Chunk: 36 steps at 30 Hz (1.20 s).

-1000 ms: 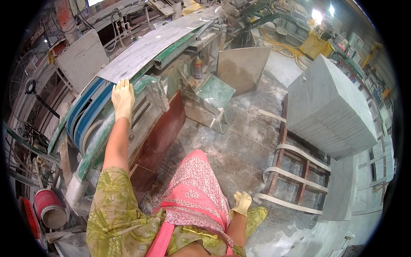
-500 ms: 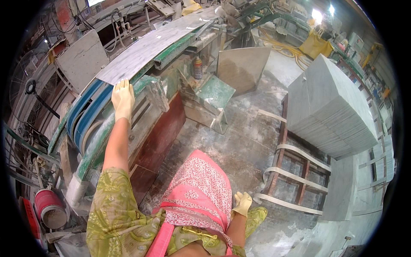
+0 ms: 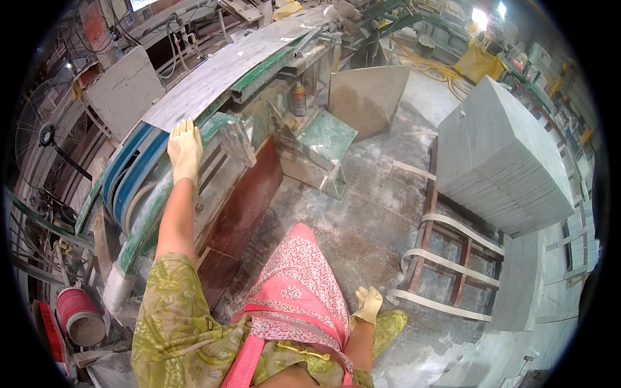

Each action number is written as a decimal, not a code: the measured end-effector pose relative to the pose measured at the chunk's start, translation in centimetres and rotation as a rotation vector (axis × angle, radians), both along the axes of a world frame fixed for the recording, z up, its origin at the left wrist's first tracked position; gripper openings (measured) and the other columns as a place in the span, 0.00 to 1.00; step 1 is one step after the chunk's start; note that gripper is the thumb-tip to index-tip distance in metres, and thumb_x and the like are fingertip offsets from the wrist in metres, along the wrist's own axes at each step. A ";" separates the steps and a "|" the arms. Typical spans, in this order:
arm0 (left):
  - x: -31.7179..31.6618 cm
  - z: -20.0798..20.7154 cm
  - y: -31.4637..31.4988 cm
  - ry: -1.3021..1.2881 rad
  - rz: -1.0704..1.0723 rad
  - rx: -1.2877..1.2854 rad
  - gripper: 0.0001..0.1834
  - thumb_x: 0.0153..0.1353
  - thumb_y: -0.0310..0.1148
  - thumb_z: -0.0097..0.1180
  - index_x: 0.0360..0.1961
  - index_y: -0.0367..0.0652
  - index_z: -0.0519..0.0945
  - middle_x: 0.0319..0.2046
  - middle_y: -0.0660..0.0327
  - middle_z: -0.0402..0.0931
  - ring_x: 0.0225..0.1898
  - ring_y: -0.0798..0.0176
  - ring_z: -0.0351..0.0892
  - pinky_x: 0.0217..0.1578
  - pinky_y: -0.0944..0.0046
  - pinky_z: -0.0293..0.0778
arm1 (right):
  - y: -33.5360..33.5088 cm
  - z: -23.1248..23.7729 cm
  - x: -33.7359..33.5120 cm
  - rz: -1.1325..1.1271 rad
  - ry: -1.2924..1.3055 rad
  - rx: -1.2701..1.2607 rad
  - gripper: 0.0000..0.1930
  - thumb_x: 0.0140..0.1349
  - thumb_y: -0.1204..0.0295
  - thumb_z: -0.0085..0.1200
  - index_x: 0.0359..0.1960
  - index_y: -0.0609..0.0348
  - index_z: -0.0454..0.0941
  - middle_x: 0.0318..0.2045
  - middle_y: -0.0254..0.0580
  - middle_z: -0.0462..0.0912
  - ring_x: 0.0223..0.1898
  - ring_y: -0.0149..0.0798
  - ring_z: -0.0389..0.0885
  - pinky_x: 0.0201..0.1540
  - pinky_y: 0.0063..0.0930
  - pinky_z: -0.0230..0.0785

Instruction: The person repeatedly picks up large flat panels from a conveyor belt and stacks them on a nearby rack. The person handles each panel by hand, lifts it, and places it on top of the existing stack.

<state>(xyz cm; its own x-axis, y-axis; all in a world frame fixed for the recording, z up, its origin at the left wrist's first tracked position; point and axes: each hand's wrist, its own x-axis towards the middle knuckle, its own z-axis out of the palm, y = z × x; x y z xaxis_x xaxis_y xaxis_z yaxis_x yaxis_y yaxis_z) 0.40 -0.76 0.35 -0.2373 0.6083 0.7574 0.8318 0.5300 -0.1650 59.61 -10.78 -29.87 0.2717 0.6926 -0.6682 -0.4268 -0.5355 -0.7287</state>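
Observation:
A long, thin, pale grey veined stone slab (image 3: 210, 83) lies flat on the green-framed machine bed to my left. Its near end overlaps two blue curved bands (image 3: 139, 169). My left hand (image 3: 185, 154), in a cream glove, is stretched forward with its fingers on the slab's near right corner; the thumb is hidden. By my hip, over the floor, my right hand (image 3: 367, 305) hangs in a matching glove. Its fingers are loosely curled, with nothing visible in them.
At right, a tall stack of grey stone slabs (image 3: 498, 155) stands beside a brown metal frame with pale straps (image 3: 453, 268). Ahead are a spray can (image 3: 299, 99), a green ledge (image 3: 325, 134) and a leaning board (image 3: 365, 97). A red-and-white bucket (image 3: 81, 310) sits at lower left.
The slab's near end has shifted slightly toward me over the blue bands, with my left hand still at its corner. The view has moved a little; my right hand stays by my hip.

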 end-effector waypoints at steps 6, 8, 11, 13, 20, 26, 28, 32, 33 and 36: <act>-0.3 -0.3 -0.1 0.014 0.008 0.008 0.18 0.64 0.35 0.50 0.49 0.34 0.79 0.47 0.46 0.80 0.49 0.48 0.79 0.56 0.54 0.70 | 0.1 2.5 -0.8 0.015 0.010 -0.021 0.24 0.68 0.63 0.43 0.62 0.64 0.60 0.50 0.58 0.77 0.47 0.49 0.80 0.53 0.41 0.73; -0.3 -0.3 0.0 0.014 0.006 0.014 0.18 0.64 0.35 0.50 0.49 0.34 0.79 0.47 0.46 0.80 0.49 0.48 0.79 0.56 0.54 0.70 | 0.0 2.6 -0.8 0.019 0.014 -0.017 0.24 0.68 0.63 0.43 0.62 0.64 0.61 0.50 0.58 0.77 0.47 0.49 0.80 0.53 0.41 0.73; -0.2 -0.2 0.0 0.002 0.009 0.013 0.18 0.65 0.35 0.50 0.49 0.34 0.79 0.48 0.46 0.80 0.50 0.47 0.78 0.56 0.54 0.70 | 0.1 2.2 -0.6 0.013 0.007 0.012 0.24 0.68 0.64 0.44 0.60 0.66 0.61 0.48 0.59 0.78 0.44 0.49 0.80 0.49 0.40 0.76; -0.1 -0.2 0.1 -0.007 0.010 0.009 0.18 0.65 0.35 0.49 0.49 0.34 0.79 0.48 0.46 0.79 0.50 0.47 0.78 0.56 0.54 0.70 | 0.0 2.1 -0.8 -0.018 -0.013 0.049 0.23 0.67 0.67 0.44 0.58 0.71 0.62 0.43 0.62 0.79 0.38 0.50 0.82 0.42 0.38 0.81; -0.4 -0.3 0.0 -0.015 0.013 -0.002 0.18 0.65 0.35 0.49 0.50 0.34 0.79 0.49 0.45 0.79 0.52 0.47 0.78 0.58 0.53 0.69 | 0.2 0.9 -0.3 0.007 0.004 0.028 0.24 0.67 0.65 0.45 0.60 0.67 0.62 0.44 0.60 0.79 0.37 0.48 0.82 0.44 0.37 0.78; -0.8 -0.5 0.0 0.009 0.006 0.003 0.18 0.67 0.36 0.47 0.50 0.36 0.78 0.49 0.47 0.79 0.50 0.45 0.77 0.55 0.53 0.71 | 0.2 1.0 -0.3 0.036 -0.009 0.001 0.25 0.68 0.64 0.43 0.62 0.66 0.60 0.46 0.59 0.79 0.41 0.48 0.81 0.47 0.39 0.76; -0.5 -0.4 0.0 0.001 0.017 -0.005 0.18 0.67 0.36 0.47 0.50 0.36 0.79 0.49 0.47 0.79 0.50 0.45 0.77 0.54 0.53 0.71 | 0.1 0.8 -0.4 -0.010 -0.009 0.033 0.23 0.67 0.66 0.44 0.61 0.67 0.61 0.43 0.60 0.80 0.34 0.48 0.83 0.40 0.35 0.80; -0.6 -0.5 0.0 0.001 0.009 0.010 0.18 0.66 0.36 0.48 0.50 0.36 0.79 0.49 0.48 0.79 0.50 0.45 0.78 0.54 0.52 0.72 | 0.1 0.8 -0.4 0.013 -0.025 0.013 0.23 0.68 0.66 0.44 0.61 0.66 0.61 0.43 0.58 0.80 0.34 0.47 0.82 0.39 0.35 0.79; -0.7 -0.6 0.0 0.008 0.008 0.013 0.18 0.66 0.36 0.48 0.50 0.36 0.79 0.49 0.48 0.79 0.49 0.45 0.78 0.53 0.52 0.72 | 0.1 0.8 -0.3 0.019 -0.024 0.013 0.23 0.68 0.66 0.44 0.61 0.66 0.62 0.44 0.58 0.80 0.34 0.47 0.82 0.39 0.35 0.79; -0.7 -0.5 0.0 0.005 0.010 0.008 0.18 0.66 0.36 0.48 0.50 0.36 0.79 0.49 0.48 0.79 0.49 0.45 0.78 0.53 0.52 0.72 | 0.0 0.7 -0.2 0.053 -0.025 0.017 0.25 0.69 0.64 0.42 0.62 0.66 0.60 0.46 0.59 0.79 0.40 0.47 0.82 0.45 0.37 0.77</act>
<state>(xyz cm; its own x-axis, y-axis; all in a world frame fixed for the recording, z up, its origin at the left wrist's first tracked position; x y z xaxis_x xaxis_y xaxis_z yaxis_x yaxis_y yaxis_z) -0.33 -0.77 -0.20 -0.2394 0.5995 0.7637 0.8258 0.5394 -0.1645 59.43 -10.79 -29.22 0.2507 0.7177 -0.6497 -0.3793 -0.5446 -0.7480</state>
